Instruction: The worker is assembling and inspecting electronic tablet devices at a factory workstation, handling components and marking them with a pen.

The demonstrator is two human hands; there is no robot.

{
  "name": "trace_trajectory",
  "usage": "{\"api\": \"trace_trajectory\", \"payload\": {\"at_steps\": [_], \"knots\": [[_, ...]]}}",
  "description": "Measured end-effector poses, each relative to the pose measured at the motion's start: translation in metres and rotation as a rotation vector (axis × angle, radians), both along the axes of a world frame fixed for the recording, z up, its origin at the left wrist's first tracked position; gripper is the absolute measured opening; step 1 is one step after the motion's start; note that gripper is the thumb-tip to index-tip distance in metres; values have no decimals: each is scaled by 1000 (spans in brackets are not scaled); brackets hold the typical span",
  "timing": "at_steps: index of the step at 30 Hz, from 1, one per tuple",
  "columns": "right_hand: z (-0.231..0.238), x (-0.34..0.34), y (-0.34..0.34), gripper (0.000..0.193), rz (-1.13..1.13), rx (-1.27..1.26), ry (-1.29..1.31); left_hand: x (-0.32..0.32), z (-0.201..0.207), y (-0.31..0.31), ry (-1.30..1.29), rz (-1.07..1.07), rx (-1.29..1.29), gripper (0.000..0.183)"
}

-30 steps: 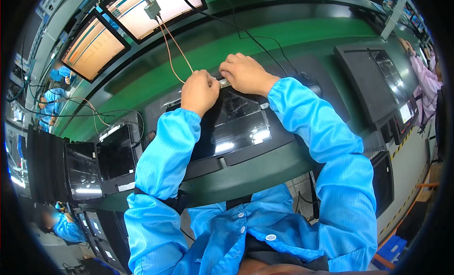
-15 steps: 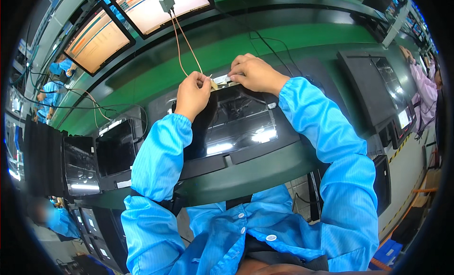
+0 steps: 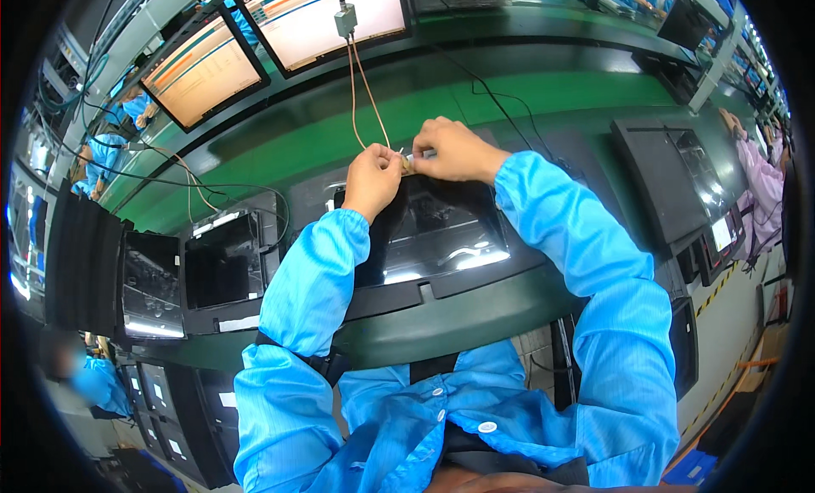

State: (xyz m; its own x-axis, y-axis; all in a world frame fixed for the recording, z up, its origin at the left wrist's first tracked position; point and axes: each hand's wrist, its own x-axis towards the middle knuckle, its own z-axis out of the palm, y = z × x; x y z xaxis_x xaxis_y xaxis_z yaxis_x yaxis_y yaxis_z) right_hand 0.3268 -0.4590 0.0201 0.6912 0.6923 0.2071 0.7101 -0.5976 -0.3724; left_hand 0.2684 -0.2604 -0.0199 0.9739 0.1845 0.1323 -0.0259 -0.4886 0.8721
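A dark, glossy display panel [image 3: 437, 230] lies in front of me in a black padded frame [image 3: 382, 303]. My left hand [image 3: 373, 183] is closed in a pinch at the panel's far edge, on the end of a thin pinkish cable [image 3: 374, 103]. A small yellowish piece [image 3: 407, 165] shows beside those fingertips. Close to it on the right, my right hand [image 3: 454, 151] has its fingers bent and pressed together at the same edge. What they hold, if anything, is hidden.
The cables hang from a small grey box [image 3: 345, 19] before a lit monitor [image 3: 327, 22]. A second monitor [image 3: 204, 69] stands left of it. More panels [image 3: 222, 260] lie at left. A black padded case [image 3: 671, 179] stands at right, near a person in pink [image 3: 760, 179].
The view has shifted, so the bench appears farther right and lower. My right hand has come left along the panel's edge, closer to my left hand, which keeps its pinch.
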Motion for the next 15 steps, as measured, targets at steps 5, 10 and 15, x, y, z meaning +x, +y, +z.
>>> {"api": "trace_trajectory", "payload": {"at_steps": [5, 10, 15], "knots": [[-2, -13, 18, 35, -3, 17, 50, -8, 10, 0, -33, -73, 29, 20], [3, -8, 27, 27, -41, -112, 52, -23, 11, -3, -128, -72, 117, 27], [-4, 3, 18, 16, 90, -53, -4, -38, 21, -6, -152, -194, 390, 36]]}}
